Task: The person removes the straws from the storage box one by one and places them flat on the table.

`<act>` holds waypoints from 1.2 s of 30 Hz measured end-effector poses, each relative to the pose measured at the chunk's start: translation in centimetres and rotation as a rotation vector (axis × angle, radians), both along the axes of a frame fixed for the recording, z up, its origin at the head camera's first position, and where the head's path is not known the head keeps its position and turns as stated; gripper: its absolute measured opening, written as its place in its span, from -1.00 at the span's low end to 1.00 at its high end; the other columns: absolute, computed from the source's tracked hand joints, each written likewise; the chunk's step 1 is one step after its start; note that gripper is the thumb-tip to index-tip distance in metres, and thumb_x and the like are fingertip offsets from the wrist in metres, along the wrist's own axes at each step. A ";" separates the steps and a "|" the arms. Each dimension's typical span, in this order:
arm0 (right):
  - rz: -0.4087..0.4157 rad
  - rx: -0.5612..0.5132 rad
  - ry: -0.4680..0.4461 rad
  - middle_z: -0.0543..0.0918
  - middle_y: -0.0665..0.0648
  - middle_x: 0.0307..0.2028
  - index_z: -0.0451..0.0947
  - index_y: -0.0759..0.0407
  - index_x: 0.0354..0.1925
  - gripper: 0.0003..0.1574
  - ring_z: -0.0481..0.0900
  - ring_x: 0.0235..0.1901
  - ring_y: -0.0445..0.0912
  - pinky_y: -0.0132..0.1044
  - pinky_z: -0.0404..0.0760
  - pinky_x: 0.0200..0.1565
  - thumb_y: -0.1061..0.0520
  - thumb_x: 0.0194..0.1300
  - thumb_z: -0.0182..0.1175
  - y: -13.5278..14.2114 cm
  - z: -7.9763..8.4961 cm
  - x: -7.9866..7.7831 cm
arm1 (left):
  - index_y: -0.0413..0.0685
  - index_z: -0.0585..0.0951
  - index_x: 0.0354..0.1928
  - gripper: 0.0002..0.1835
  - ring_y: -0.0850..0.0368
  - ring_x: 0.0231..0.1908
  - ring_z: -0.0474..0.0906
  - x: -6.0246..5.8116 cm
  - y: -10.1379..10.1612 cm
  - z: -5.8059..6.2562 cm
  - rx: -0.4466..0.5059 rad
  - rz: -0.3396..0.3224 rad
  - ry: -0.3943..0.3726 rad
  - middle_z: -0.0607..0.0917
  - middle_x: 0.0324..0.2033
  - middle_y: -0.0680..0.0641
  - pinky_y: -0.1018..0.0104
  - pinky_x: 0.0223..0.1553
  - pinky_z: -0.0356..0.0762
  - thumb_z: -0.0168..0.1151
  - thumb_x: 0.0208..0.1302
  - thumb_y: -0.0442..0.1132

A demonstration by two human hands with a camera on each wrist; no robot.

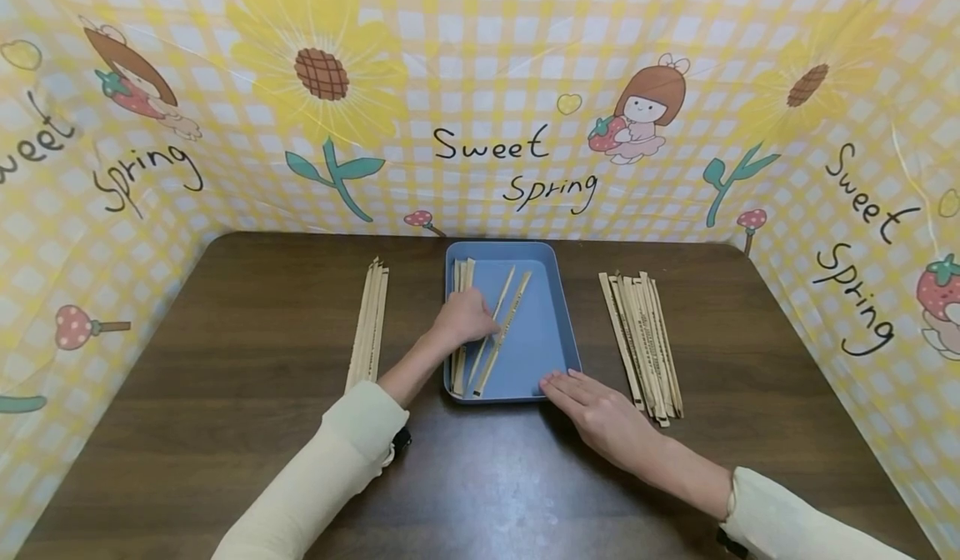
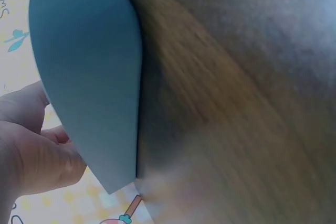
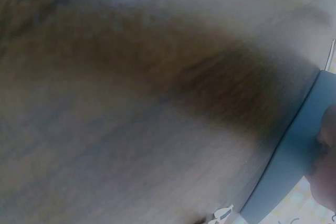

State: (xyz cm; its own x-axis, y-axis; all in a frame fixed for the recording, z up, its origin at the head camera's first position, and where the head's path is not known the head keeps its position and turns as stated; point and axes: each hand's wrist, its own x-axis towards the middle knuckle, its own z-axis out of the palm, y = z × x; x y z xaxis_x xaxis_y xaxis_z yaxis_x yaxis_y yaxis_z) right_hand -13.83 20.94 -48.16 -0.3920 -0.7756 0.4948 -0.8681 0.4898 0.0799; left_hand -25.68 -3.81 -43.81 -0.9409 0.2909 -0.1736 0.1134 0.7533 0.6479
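Observation:
A blue tray (image 1: 540, 327) lies on the table, holding several thin paper-wrapped sticks with small print. A bundle of them (image 1: 459, 368) lines the left wall; two slanted ones lie beside it. My left hand (image 1: 465, 317) reaches over the left wall with curled fingers and pinches the thinner-looking slanted stick (image 1: 504, 289); the other slanted stick (image 1: 517, 303) lies just to its right. The left wrist view shows the hand behind the tray wall (image 2: 89, 77), its fingertips partly hidden. With fairly straight fingers, my right hand (image 1: 600, 414) rests on the tray's near right corner.
Left of the tray lies a narrow bundle of wrapped sticks (image 1: 367, 327). A larger, fanned bundle (image 1: 643, 343) lies to the right, close to the right hand. Patterned yellow checked cloth (image 1: 480, 68) stands round the back and sides of the dark wooden table (image 1: 465, 485).

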 end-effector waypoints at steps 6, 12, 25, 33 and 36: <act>0.004 -0.001 -0.007 0.66 0.32 0.04 0.54 0.45 0.14 -0.50 0.64 0.06 0.08 -0.03 0.57 0.11 0.43 0.22 0.06 0.0 0.1 0.0 | 0.04 0.37 -0.84 -0.58 0.24 -0.76 0.31 -0.2 -0.8 0.6 0.089 0.065 -0.037 0.43 -0.86 0.10 0.39 -0.67 0.16 0.27 0.09 -0.35; 0.000 0.001 -0.010 0.66 0.32 0.05 0.54 0.45 0.14 -0.53 0.64 0.06 0.09 -0.03 0.56 0.12 0.42 0.29 0.00 0.0 0.1 0.0 | -0.12 0.61 -0.61 -0.84 0.18 -0.63 0.53 -0.5 -1.8 1.2 0.219 0.155 -0.081 0.63 -0.63 -0.01 0.37 -0.55 0.46 0.26 0.09 -0.38; 0.002 -0.013 0.018 0.67 0.31 0.02 0.56 0.45 0.11 -0.38 0.66 0.03 0.08 -0.03 0.59 0.09 0.26 0.54 -0.42 -0.2 0.0 0.0 | -0.33 0.70 -0.26 -0.86 0.07 -0.33 0.70 -0.3 -5.1 2.2 0.399 0.226 -0.161 0.66 -0.15 -0.19 0.17 -0.15 0.69 0.24 0.23 -0.38; 0.002 -0.016 0.019 0.68 0.31 0.02 0.57 0.44 0.11 -0.36 0.66 0.03 0.08 -0.03 0.60 0.07 0.24 0.56 -0.44 -0.2 -0.1 0.0 | -0.38 0.68 -0.16 -0.79 0.08 -0.31 0.65 -0.2 -7.3 2.0 0.366 0.258 -0.180 0.65 -0.11 -0.24 0.28 -0.19 0.68 0.18 0.27 -0.38; 0.000 -0.011 0.017 0.68 0.31 0.02 0.57 0.44 0.10 -0.35 0.66 0.03 0.08 -0.03 0.60 0.07 0.23 0.57 -0.45 -0.2 -0.1 0.0 | -0.42 0.67 -0.15 -0.78 0.13 -0.35 0.65 -0.3 -8.2 2.1 0.383 0.268 -0.178 0.65 -0.12 -0.26 0.27 -0.19 0.68 0.17 0.25 -0.41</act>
State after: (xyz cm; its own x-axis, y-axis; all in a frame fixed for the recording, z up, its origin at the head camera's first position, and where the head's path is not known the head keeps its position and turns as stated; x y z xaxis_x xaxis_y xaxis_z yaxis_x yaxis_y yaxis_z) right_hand -13.82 20.78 -48.28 -0.3839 -0.7698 0.5099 -0.8665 0.4911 0.0892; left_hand -25.94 -11.98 -41.73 -0.9566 0.1173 -0.2667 -0.1894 0.4450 0.8753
